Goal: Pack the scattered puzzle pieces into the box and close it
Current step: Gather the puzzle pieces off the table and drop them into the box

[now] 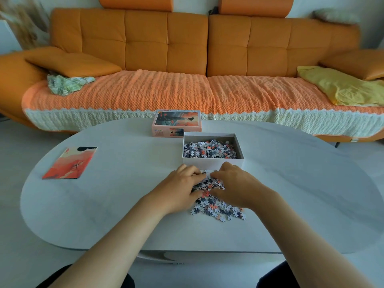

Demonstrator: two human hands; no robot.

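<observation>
Head: left hand (182, 190), right hand (234, 186) cupped round puzzle pieces (218, 208); lid (176, 123) writing illegible.

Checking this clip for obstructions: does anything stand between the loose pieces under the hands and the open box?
Nothing visible does. The loose pieces lie right before the box, cupped by the left hand and right hand; the lid sits behind it, off the opening.
</observation>
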